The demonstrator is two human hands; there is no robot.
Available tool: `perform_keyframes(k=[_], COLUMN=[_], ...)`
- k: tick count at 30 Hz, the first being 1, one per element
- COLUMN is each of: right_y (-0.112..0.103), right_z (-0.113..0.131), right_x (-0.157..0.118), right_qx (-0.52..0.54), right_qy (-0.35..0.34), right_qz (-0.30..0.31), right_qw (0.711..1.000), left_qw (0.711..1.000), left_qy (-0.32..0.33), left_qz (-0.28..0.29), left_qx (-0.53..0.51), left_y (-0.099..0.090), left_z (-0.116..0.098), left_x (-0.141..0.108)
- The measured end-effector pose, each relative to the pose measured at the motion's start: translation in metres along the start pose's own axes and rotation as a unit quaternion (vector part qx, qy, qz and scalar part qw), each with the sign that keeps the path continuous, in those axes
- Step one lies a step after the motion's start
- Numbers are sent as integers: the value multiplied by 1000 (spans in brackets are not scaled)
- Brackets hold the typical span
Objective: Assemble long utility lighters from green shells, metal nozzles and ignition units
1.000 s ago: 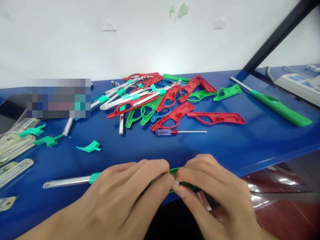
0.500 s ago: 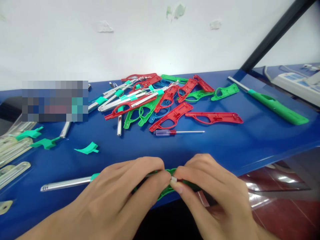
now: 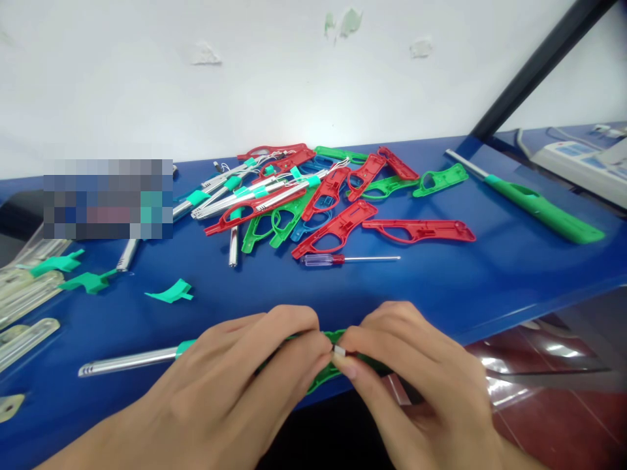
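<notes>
At the table's front edge, my left hand (image 3: 245, 378) and my right hand (image 3: 416, 365) meet, fingertips nearly touching. Between thumb and fingers my right hand pinches a small whitish block (image 3: 339, 351). My left hand's fingertips are pressed together just beside the block; what they hold is hidden. Under both hands lies a green plastic lighter handle half (image 3: 326, 375), mostly covered. A silver metal lighter tube (image 3: 130, 361) with green tape (image 3: 184, 347) sticks out to the left from beneath my left hand.
A clear-handled screwdriver (image 3: 350, 259) lies beyond my hands. Behind it are piled red handle halves (image 3: 337, 228), green and blue ones, and taped metal tubes (image 3: 249, 194). An assembled green lighter (image 3: 543, 209) lies right. Green tape scraps (image 3: 171, 290) and clear plastic pieces (image 3: 27, 339) lie left.
My left fingertips have shifted slightly left, leaving a little more of the small whitish block showing. My right hand has hardly moved.
</notes>
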State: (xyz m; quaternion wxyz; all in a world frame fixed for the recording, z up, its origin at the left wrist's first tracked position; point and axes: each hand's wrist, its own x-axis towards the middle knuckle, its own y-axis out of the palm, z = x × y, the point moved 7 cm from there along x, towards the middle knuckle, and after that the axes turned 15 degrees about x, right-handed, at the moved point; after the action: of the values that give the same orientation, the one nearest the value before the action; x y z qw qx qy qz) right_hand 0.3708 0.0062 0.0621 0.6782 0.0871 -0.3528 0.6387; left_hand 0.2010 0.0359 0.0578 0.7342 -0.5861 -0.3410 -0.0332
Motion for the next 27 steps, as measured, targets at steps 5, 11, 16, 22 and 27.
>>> perform_keyframes(k=[5, 11, 16, 22, 27], right_y=[0, 1, -1, -1, -1], right_z=[-1, -3, -4, -4, -5], right_x=[-1, -2, -3, -4, -2], right_qx=[-1, -2, 1, 11, 24], right_qy=[-3, -5, -3, 6, 6], right_qz=[-8, -8, -9, -14, 4], right_qw=[1000, 1000, 1000, 1000, 1000], left_qw=[999, 999, 999, 998, 1000], left_qy=[18, 18, 32, -58, 7], left_qz=[30, 43, 34, -17, 0], left_qx=[-1, -23, 6, 22, 17], left_y=[4, 5, 3, -6, -4], left_z=[-1, 6, -1, -6, -5], left_x=[-3, -7, 0, 12, 4])
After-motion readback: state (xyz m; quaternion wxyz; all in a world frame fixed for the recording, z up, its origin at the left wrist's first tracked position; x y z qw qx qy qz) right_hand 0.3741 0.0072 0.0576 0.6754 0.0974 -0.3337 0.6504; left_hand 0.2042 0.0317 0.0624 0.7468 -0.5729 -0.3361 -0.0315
